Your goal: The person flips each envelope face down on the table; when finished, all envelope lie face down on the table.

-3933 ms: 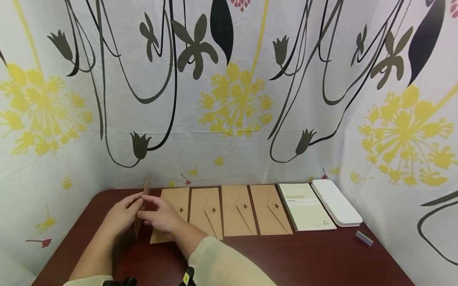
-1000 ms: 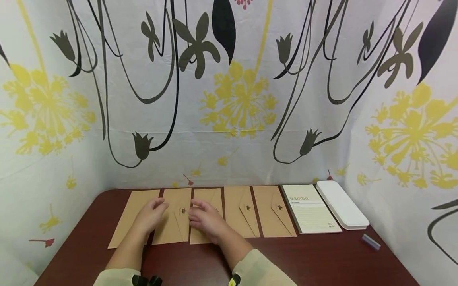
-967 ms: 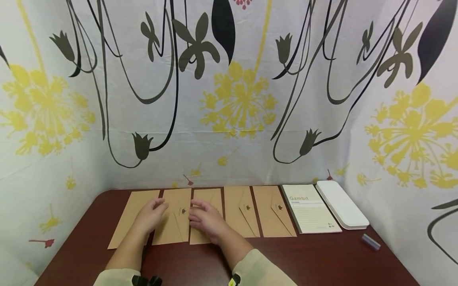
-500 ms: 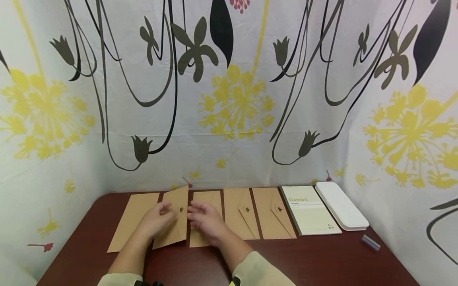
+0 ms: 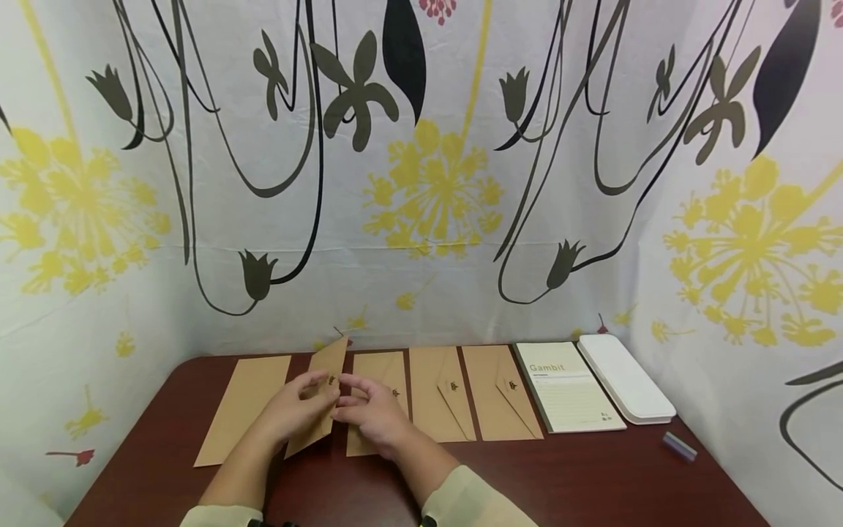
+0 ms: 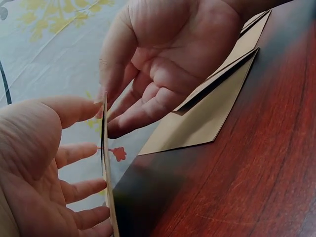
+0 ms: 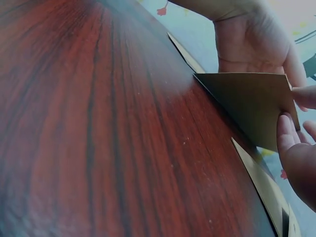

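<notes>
My right hand (image 5: 378, 417) pinches the raised right edge of a brown kraft envelope (image 5: 337, 357), second from the left in a row. That envelope stands steeply tilted, its left edge low on the table; in the right wrist view, its plain underside (image 7: 247, 98) faces the camera. My left hand (image 5: 293, 410) is on the flap side. In the left wrist view, the left hand's (image 6: 44, 163) fingers are fairly straight against the envelope (image 6: 104, 148), thumb near its top edge. The leftmost envelope (image 5: 244, 410) lies flat, plain side up.
To the right lie three more envelopes (image 5: 441, 395) with flaps and small crown marks showing. Beyond them are a Gambit notepad (image 5: 569, 388), a white case (image 5: 626, 377) and a small grey-purple stick (image 5: 680, 446). A patterned cloth (image 5: 428, 293) hangs behind the dark red table (image 5: 527, 483).
The leftmost envelope, upright between both hands earlier, now lies flat, plain side up. The second envelope's right edge has risen from flat to steep, and the hands have come together around it.
</notes>
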A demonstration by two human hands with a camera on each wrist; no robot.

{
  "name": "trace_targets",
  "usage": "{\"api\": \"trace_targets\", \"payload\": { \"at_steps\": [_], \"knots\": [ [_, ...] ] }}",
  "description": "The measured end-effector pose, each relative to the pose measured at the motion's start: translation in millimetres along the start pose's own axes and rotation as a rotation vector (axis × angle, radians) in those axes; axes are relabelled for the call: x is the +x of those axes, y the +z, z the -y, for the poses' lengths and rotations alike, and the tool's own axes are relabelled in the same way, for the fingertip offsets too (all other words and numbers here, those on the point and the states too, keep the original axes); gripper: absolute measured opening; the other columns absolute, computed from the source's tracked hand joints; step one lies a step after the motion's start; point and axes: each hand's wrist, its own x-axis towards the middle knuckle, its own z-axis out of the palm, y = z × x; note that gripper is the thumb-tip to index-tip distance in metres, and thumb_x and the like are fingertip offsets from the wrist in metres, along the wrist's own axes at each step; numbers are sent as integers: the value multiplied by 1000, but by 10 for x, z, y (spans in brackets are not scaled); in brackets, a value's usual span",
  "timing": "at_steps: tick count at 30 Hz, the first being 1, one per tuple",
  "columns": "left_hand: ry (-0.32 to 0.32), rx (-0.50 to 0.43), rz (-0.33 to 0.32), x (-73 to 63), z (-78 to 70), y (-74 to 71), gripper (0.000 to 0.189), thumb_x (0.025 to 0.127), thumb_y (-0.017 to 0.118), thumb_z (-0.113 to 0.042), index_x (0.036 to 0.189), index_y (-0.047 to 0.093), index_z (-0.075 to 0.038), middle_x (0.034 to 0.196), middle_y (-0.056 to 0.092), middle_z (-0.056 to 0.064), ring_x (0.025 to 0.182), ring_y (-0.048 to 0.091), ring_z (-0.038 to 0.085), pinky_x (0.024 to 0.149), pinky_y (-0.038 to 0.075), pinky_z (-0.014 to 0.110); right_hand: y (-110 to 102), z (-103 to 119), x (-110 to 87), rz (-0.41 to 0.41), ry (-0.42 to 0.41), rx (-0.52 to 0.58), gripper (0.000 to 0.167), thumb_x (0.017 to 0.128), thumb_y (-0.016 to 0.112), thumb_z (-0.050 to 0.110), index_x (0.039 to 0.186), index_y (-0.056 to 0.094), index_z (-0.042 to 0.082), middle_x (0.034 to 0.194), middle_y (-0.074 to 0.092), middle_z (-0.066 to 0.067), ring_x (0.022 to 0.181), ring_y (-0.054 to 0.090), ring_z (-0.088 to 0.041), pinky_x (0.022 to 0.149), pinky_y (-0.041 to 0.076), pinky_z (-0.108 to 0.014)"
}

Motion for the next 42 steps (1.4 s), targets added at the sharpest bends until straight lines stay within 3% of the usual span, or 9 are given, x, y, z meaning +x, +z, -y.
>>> {"api": "trace_targets", "payload": {
  "at_steps": [5, 10, 17, 28, 32, 36, 38, 40, 42],
  "knots": [
    [-11, -38, -4, 3, -13, -1, 69, 102, 70, -48, 159, 50, -13, 166, 47, 22, 154, 42, 50, 117, 45, 68, 31, 1, -11, 31, -30, -13, 66, 93, 76, 3, 156, 55, 8, 166, 45, -20, 133, 67, -26, 107, 59, -32],
    [-46, -86, -28, -1, -33, -16, 71, 103, 66, -50, 161, 46, -14, 167, 46, 19, 155, 41, 47, 120, 43, 67, 38, -20, 3, 103, -56, -7, 61, 102, 70, 11, 160, 50, 12, 161, 53, -16, 136, 63, -28, 110, 57, -37],
    [-43, -304, 3, -16, -99, -26, 64, 109, 59, -42, 163, 41, -12, 171, 38, 20, 149, 51, 41, 111, 56, 55, 42, -36, 9, 193, -21, 14, 54, 110, 61, 25, 163, 47, 24, 163, 53, -10, 142, 59, -33, 114, 54, -50],
    [-79, -324, -154, -24, -143, -214, 54, 107, 60, -20, 160, 50, -15, 166, 49, 11, 150, 48, 31, 109, 51, 40, 72, -11, -41, 203, 129, 6, 52, 112, 56, 35, 161, 50, 19, 169, 46, -11, 153, 49, -35, 123, 46, -54],
    [-133, -282, -196, -28, -89, -315, 57, 105, 58, -18, 161, 49, -19, 169, 43, 10, 127, 56, 27, 88, 51, 29, 74, -20, -38, 175, 142, 58, 64, 113, 53, 34, 167, 35, 4, 170, 40, -23, 157, 42, -41, 127, 40, -55],
    [-169, -242, -218, -21, 4, -388, 65, 96, 54, -10, 160, 50, -19, 162, 49, 13, 69, 49, 13, 57, 42, 26, 56, -27, -35, 140, 131, 85, 67, 113, 53, 33, 166, 31, -1, 170, 37, -28, 158, 39, -44, 129, 38, -55],
    [-188, -228, -229, -4, 55, -408, 69, 90, 53, -6, 158, 53, -18, 135, 67, 14, 52, 36, 10, 48, 37, 27, 48, -36, -27, 121, 120, 88, 67, 112, 54, 32, 166, 32, -2, 169, 37, -29, 158, 39, -45, 129, 37, -56],
    [-196, -207, -240, 16, 104, -412, 70, 88, 52, -5, 157, 55, -16, 129, 69, 11, 48, 34, 9, 45, 36, 27, 42, -41, -21, 107, 110, 84, 67, 112, 55, 32, 165, 33, -2, 169, 38, -29, 157, 41, -45, 128, 38, -56],
    [-192, -161, -253, 34, 145, -407, 68, 88, 51, -6, 156, 55, -13, 129, 72, 14, 65, 55, 13, 56, 43, 24, 37, -43, -14, 96, 100, 83, 67, 111, 56, 31, 165, 34, -3, 168, 39, -29, 156, 42, -45, 128, 38, -56]
  ]
}}
